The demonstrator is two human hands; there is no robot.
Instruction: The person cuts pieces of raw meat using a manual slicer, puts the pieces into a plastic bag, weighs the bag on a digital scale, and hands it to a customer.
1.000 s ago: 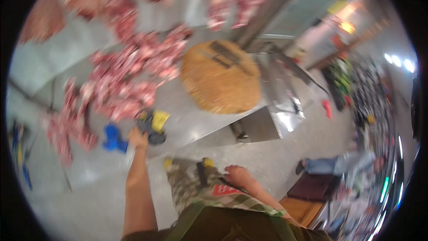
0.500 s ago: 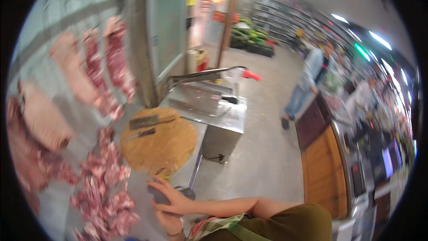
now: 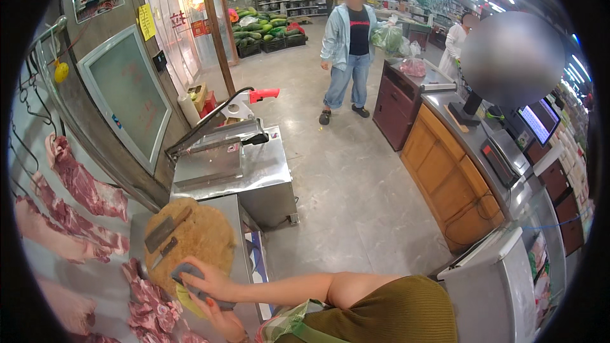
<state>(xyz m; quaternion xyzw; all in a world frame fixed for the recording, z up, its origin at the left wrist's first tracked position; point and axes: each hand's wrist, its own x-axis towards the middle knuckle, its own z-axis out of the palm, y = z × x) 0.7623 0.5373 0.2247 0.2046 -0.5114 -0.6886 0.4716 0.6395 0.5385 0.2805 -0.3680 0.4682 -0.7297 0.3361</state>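
My right hand [image 3: 213, 281] reaches in across the lower middle, its fingers bent over a grey cloth [image 3: 190, 273]. Below it, my left hand [image 3: 222, 322] is closed at the same bundle, where a yellowish part [image 3: 188, 300] hangs down. Both hands are at the near edge of a round wooden chopping board [image 3: 206, 232]. A cleaver [image 3: 160, 234] and a smaller knife [image 3: 165, 251] lie on the board. Cut meat pieces [image 3: 151, 308] lie left of my hands. The cloth's far side is hidden under my fingers.
Slabs of raw meat [image 3: 86, 178] hang from hooks at the left. Beyond the board stands a steel machine [image 3: 216, 165] with a red handle [image 3: 264, 94]. A person [image 3: 349, 44] with a bag of greens [image 3: 389, 39] stands ahead. A wooden counter [image 3: 445, 184] carries a scale [image 3: 505, 152].
The view has swung right, so the board and meat sit further left. Both hands have come over the board's near edge with the cloth. The standing person now faces this way.
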